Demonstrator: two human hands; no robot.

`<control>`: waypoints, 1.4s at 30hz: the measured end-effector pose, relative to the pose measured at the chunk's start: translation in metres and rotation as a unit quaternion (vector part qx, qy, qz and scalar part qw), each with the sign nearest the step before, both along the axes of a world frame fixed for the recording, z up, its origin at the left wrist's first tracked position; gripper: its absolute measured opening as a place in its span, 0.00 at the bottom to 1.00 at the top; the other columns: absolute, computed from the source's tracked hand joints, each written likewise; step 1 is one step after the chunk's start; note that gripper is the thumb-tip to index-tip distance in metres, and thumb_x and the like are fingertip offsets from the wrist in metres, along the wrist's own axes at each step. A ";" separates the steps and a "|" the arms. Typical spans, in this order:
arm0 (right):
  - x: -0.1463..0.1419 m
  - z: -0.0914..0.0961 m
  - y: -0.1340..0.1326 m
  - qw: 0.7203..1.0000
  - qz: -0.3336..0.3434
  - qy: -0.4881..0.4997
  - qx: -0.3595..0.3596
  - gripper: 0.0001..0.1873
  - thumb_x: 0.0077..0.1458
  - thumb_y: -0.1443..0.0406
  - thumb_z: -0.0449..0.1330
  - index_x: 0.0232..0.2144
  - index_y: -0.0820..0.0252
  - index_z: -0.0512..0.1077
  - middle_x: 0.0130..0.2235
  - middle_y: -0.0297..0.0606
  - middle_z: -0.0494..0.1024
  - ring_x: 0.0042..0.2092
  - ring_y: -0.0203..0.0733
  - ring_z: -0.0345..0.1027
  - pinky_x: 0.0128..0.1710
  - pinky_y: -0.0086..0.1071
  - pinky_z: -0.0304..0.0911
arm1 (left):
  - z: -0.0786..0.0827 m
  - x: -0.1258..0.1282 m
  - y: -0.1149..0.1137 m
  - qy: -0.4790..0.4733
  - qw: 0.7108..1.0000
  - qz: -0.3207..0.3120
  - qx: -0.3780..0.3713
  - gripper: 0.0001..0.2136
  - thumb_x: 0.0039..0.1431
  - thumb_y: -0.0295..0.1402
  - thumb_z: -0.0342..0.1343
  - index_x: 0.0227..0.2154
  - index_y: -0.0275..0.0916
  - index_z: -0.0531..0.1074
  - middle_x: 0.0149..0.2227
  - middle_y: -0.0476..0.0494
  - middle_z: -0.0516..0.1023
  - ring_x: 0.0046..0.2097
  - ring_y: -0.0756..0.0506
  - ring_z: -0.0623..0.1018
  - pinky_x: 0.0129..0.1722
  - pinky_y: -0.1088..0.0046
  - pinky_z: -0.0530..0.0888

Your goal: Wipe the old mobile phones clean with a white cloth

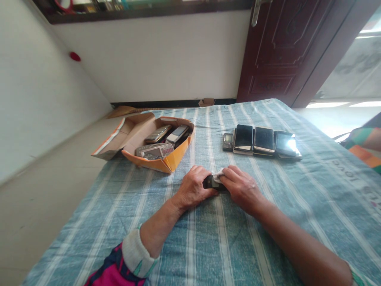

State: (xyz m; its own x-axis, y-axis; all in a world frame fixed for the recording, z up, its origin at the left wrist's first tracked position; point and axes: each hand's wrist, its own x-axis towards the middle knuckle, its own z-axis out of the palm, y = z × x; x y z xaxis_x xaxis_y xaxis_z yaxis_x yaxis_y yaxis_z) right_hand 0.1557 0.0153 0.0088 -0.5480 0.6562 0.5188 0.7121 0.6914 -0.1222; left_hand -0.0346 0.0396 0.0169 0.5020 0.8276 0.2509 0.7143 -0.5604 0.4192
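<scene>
A small dark mobile phone (212, 182) lies between my two hands, over the striped cloth. My left hand (195, 186) is closed around its left end, thumb along the near edge. In the fingers of my right hand (239, 187) is a white wipe (218, 175), pressed onto the phone's face. Part of the phone's right end is hidden under that hand. Whether the wipe is tissue or fabric I cannot tell.
An open orange cardboard box (178, 157) at the left holds several old phones (157, 134). Beyond my right hand, a small keypad phone (228, 142) sits beside a row of stacked smartphones (244, 137). A striped blue cloth (166, 246) covers the surface.
</scene>
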 end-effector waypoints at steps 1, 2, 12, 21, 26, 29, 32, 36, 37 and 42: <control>-0.002 0.001 -0.002 1.000 0.013 -0.005 0.001 0.15 0.64 0.70 0.48 0.29 0.62 0.71 0.32 0.42 0.70 0.37 0.44 0.59 0.33 0.36 0.61 | -0.001 0.000 0.000 0.000 1.000 -0.001 0.003 0.13 0.43 0.39 0.67 0.29 0.38 0.72 0.30 0.47 0.72 0.36 0.44 0.70 0.36 0.67 0.68; -0.004 0.001 -0.004 1.000 0.026 -0.012 0.002 0.15 0.64 0.70 0.48 0.29 0.62 0.71 0.32 0.41 0.70 0.37 0.44 0.59 0.32 0.36 0.60 | -0.001 0.000 0.000 -0.001 1.000 -0.002 0.007 0.13 0.44 0.38 0.66 0.29 0.38 0.71 0.30 0.46 0.72 0.36 0.44 0.70 0.36 0.67 0.68; 0.005 -0.004 0.003 0.999 -0.019 0.025 -0.007 0.16 0.62 0.73 0.47 0.28 0.61 0.71 0.32 0.42 0.70 0.38 0.44 0.60 0.33 0.35 0.60 | 0.001 0.000 0.000 -0.007 1.000 -0.004 0.006 0.13 0.43 0.38 0.67 0.30 0.39 0.72 0.30 0.47 0.72 0.37 0.43 0.71 0.37 0.67 0.69; 0.010 -0.012 0.006 0.995 -0.042 0.089 -0.019 0.16 0.58 0.75 0.48 0.33 0.60 0.75 0.36 0.42 0.74 0.39 0.44 0.64 0.36 0.34 0.64 | 0.001 0.000 -0.001 -0.023 1.000 -0.004 0.006 0.14 0.42 0.37 0.67 0.31 0.39 0.72 0.31 0.46 0.73 0.37 0.43 0.72 0.37 0.66 0.69; 0.016 -0.019 0.012 0.986 -0.070 0.144 -0.042 0.17 0.57 0.76 0.48 0.35 0.59 0.76 0.37 0.42 0.75 0.39 0.43 0.67 0.38 0.35 0.65 | 0.002 0.001 -0.002 -0.027 1.000 0.001 0.014 0.15 0.42 0.36 0.68 0.33 0.38 0.72 0.32 0.46 0.73 0.37 0.43 0.72 0.37 0.66 0.69; 0.017 -0.019 0.012 0.984 -0.064 0.159 -0.042 0.19 0.56 0.75 0.48 0.35 0.59 0.77 0.37 0.42 0.76 0.39 0.43 0.68 0.39 0.35 0.66 | 0.002 0.001 -0.003 -0.034 0.999 0.001 0.023 0.14 0.44 0.35 0.67 0.33 0.39 0.71 0.32 0.46 0.73 0.37 0.43 0.72 0.37 0.67 0.70; 0.016 -0.018 0.012 0.983 -0.053 0.171 -0.045 0.19 0.56 0.75 0.48 0.35 0.59 0.77 0.36 0.42 0.76 0.39 0.43 0.69 0.39 0.35 0.66 | 0.000 0.000 -0.002 -0.046 0.999 0.001 0.024 0.14 0.44 0.33 0.66 0.34 0.39 0.71 0.33 0.46 0.73 0.38 0.43 0.72 0.38 0.66 0.70; 0.016 -0.019 0.012 0.976 -0.055 0.201 -0.066 0.19 0.53 0.76 0.48 0.34 0.57 0.77 0.35 0.40 0.77 0.38 0.41 0.70 0.38 0.34 0.67 | -0.001 0.000 -0.002 -0.063 0.998 0.001 0.017 0.16 0.43 0.33 0.66 0.36 0.39 0.71 0.35 0.45 0.74 0.39 0.43 0.73 0.40 0.65 0.71; 0.016 -0.019 0.013 0.975 -0.055 0.205 -0.071 0.19 0.52 0.77 0.49 0.34 0.57 0.77 0.35 0.39 0.77 0.38 0.41 0.70 0.38 0.33 0.67 | -0.001 0.000 -0.002 -0.066 0.998 0.001 0.013 0.16 0.43 0.33 0.66 0.37 0.39 0.71 0.35 0.45 0.75 0.39 0.43 0.73 0.40 0.65 0.71; 0.017 -0.019 0.014 0.970 -0.056 0.220 -0.091 0.19 0.51 0.77 0.49 0.34 0.58 0.77 0.35 0.40 0.77 0.37 0.41 0.71 0.38 0.33 0.67 | 0.000 0.001 -0.004 -0.081 0.997 0.007 -0.006 0.18 0.44 0.32 0.66 0.39 0.39 0.72 0.36 0.45 0.76 0.39 0.43 0.74 0.41 0.65 0.72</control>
State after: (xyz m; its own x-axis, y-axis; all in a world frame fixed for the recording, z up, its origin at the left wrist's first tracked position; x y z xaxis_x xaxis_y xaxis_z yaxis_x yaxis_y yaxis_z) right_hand 0.1731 0.0294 -0.0105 -0.2196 0.8021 0.5553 0.6331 0.5503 -0.5444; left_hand -0.0341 0.0357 0.0167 0.4438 0.8377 0.3184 0.6450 -0.5452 0.5355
